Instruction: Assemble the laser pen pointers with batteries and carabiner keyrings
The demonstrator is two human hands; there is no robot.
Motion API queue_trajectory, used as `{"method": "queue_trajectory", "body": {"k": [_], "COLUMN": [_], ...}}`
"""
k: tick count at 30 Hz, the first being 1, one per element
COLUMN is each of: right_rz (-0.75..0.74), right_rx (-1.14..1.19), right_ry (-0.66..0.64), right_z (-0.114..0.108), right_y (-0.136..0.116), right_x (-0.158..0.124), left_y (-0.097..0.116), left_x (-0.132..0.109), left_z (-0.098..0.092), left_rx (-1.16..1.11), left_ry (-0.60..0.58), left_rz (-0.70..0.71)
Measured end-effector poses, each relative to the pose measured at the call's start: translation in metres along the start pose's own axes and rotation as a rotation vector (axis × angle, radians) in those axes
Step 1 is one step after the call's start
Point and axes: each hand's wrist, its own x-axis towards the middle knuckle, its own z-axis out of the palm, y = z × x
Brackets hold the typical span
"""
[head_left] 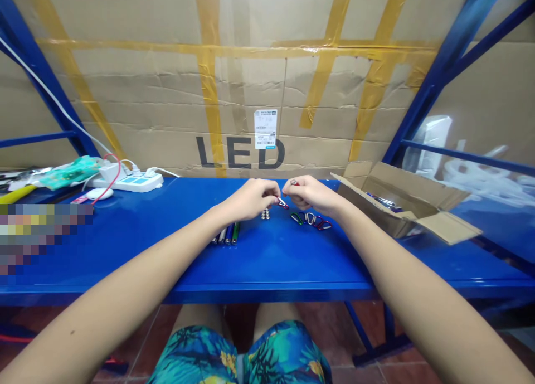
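My left hand (259,199) is closed in a pinch, with a small red and silver carabiner (283,204) at its fingertips. Close beside it, my right hand (309,194) is curled shut round a small piece with a silvery end and some red (295,183); its kind is mostly hidden by the fingers. Below the right hand lie a green carabiner (296,219), silver ones (310,219) and a red one (324,225). Small silvery button-shaped pieces (266,214) stand in rows by my left hand. Several slim metal tubes (228,234), silver, blue and green, lie partly under my left wrist.
An open cardboard box (388,205) with shiny items stands at the right of the blue table (276,267). At the left are a white power strip (137,181), cables and a green plastic packet (71,172). A large carton (167,105) walls off the back between blue posts.
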Motion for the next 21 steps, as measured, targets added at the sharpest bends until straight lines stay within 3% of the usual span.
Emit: {"method": "queue_trajectory", "body": {"k": [2,6,9,13,16,21], "right_rz": [-0.008,-0.017,-0.057,-0.056,-0.003,-0.021], "right_rx": [0.006,-0.123,-0.158,0.022,0.116,0.097], "right_ry": [-0.044,-0.017,0.032,0.09,0.056,0.022], "right_z": [0.004,0.011,0.017,0.022,0.022,0.015], "right_y": [-0.001,0.002,0.004,0.005,0.004,0.003], "right_x": [-0.002,-0.002,0.001,0.004,0.004,0.002], "left_y": [-0.006,-0.013,-0.01,-0.005,-0.005,-0.006], "left_x": [0.0,0.002,0.004,0.005,0.005,0.001], "left_z": [-0.004,0.002,0.011,0.014,0.012,0.013], "left_rx": [-0.005,-0.064,-0.258,-0.577,-0.595,-0.439], "left_ry": [0.124,0.198,0.273,0.309,0.292,0.259], "left_rz": [-0.012,-0.004,-0.147,-0.318,-0.292,-0.148]}}
